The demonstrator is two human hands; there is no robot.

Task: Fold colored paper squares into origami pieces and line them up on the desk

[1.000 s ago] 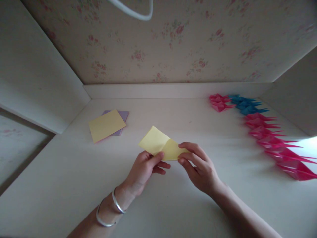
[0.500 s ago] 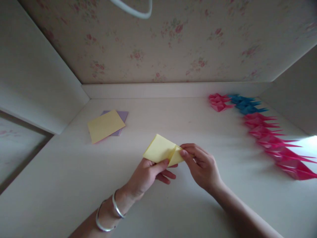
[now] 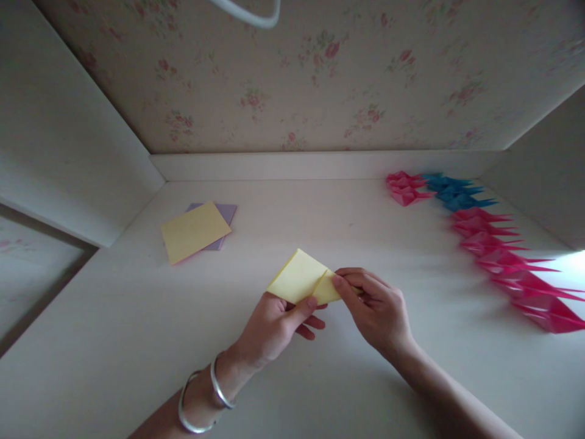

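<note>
In the head view, my left hand (image 3: pixel 269 326) has its grip closed on the folded yellow paper (image 3: pixel 297 274), thumb on top and fingers underneath. My right hand (image 3: pixel 379 311) pinches the paper's right end, thumb over the near face. A second ago that right part lay spread wide; now it is folded over into a narrow flap (image 3: pixel 325 288), and the paper has shifted slightly right and towards me. It is in front of me, over the middle of the white surface (image 3: pixel 292 384). I have room ahead, as far as the white ledge (image 3: pixel 329 166) at the back edge. Left of my hands, a yellow sheet (image 3: pixel 195 231) overlaps a purple sheet (image 3: pixel 228 212); well to the right, pink folded shapes (image 3: pixel 503 261) and blue folded shapes (image 3: pixel 459 192) line that side.
</note>
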